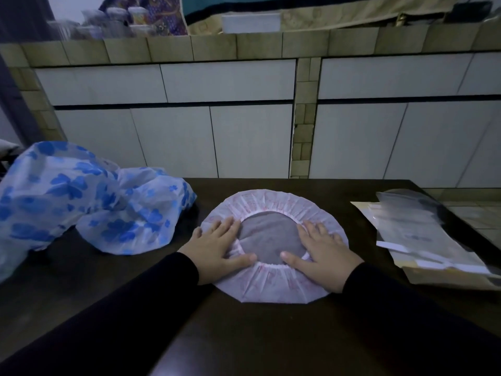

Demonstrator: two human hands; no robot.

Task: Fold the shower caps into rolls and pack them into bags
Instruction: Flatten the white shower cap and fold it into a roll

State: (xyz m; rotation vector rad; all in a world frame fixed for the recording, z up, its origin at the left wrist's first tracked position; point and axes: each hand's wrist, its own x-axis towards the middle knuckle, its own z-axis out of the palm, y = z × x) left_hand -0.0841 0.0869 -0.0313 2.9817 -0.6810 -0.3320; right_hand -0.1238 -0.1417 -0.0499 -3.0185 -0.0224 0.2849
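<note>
A white shower cap (273,202) with faint pink print lies spread flat as a ring on the dark table, its elastic opening facing up in the middle. My left hand (218,249) presses flat on the cap's left side, fingers straight, thumb along the elastic. On the cap's right side rests my right hand (324,253), also flat, with its thumb pointing toward the left thumb. A stack of clear flat bags (423,234) lies at the table's right edge.
A large crumpled plastic bag with blue flower print (89,196) fills the table's left side. The dark wooden table (257,335) ends just beyond the cap. Tiled cabinets (230,118) stand behind it.
</note>
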